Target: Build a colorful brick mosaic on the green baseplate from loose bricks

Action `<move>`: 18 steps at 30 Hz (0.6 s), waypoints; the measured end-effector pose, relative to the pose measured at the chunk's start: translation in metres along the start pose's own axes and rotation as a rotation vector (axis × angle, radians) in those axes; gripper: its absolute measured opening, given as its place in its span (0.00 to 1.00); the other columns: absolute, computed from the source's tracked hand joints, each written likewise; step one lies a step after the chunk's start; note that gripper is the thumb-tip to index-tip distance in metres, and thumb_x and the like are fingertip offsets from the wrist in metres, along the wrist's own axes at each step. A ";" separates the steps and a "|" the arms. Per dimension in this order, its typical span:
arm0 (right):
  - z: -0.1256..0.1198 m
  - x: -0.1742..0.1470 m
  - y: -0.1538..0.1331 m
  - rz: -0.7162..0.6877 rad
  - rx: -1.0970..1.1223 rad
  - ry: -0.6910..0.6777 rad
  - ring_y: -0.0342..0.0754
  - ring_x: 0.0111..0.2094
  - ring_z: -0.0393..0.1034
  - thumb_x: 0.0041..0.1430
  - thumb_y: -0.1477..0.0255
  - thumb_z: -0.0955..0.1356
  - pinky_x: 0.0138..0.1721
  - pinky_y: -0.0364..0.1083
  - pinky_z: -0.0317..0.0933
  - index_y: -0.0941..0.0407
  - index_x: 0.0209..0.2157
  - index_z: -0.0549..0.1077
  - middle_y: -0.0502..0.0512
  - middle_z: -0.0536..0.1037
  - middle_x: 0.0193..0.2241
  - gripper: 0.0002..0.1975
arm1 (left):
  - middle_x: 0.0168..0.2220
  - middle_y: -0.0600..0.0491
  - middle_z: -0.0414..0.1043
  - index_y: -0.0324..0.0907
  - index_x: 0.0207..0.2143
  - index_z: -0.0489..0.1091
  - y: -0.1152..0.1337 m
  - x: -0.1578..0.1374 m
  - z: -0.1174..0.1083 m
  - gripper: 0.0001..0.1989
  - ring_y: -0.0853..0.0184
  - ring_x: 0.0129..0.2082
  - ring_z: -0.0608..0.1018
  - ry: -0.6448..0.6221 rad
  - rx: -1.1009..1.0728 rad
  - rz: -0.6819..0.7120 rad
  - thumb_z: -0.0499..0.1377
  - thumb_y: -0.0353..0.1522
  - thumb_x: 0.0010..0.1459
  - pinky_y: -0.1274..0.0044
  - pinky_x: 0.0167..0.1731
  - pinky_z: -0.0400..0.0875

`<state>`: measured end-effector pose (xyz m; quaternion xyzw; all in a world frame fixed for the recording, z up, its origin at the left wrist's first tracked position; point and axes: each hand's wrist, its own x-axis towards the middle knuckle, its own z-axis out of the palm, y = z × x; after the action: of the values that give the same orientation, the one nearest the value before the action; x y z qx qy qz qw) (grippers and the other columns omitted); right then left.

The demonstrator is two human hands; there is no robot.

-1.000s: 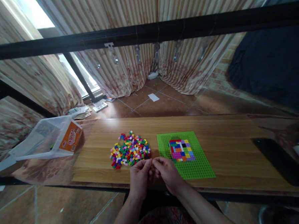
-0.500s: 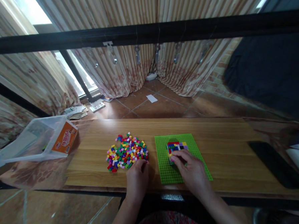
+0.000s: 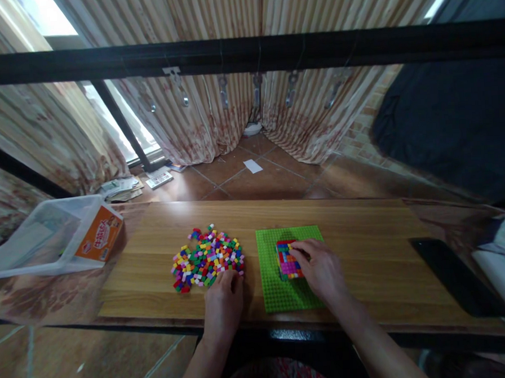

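Both pinched narrow (contents: can't tell), my right hand [image 3: 324, 271] is now nearer the brick block [image 3: 287, 261]'s far edge, left hand [image 3: 223, 299] still by loose bricks [image 3: 210, 254].

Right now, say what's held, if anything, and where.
Cannot tell: the right hand is at the built block, the left hand at the loose bricks; any piece in either grip is hidden.

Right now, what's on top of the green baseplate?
A multicoloured brick build sits on the green baseplate, with the right hand over the build's right side. That hand hides part of the build and baseplate; whatever lies beneath it can't be seen.
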<state>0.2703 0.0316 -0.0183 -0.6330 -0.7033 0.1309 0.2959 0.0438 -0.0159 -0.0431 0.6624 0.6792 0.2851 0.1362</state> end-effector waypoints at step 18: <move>0.002 0.001 0.007 0.248 0.321 0.048 0.49 0.34 0.72 0.54 0.58 0.68 0.41 0.51 0.65 0.55 0.40 0.76 0.56 0.79 0.34 0.17 | 0.34 0.51 0.77 0.42 0.34 0.73 0.023 -0.013 -0.005 0.07 0.66 0.33 0.78 -0.083 -0.310 -0.082 0.55 0.30 0.58 0.76 0.35 0.70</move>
<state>0.2745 0.0338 -0.0235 -0.6625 -0.5826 0.2616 0.3914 0.0614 -0.0300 -0.0285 0.6163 0.6474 0.3531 0.2764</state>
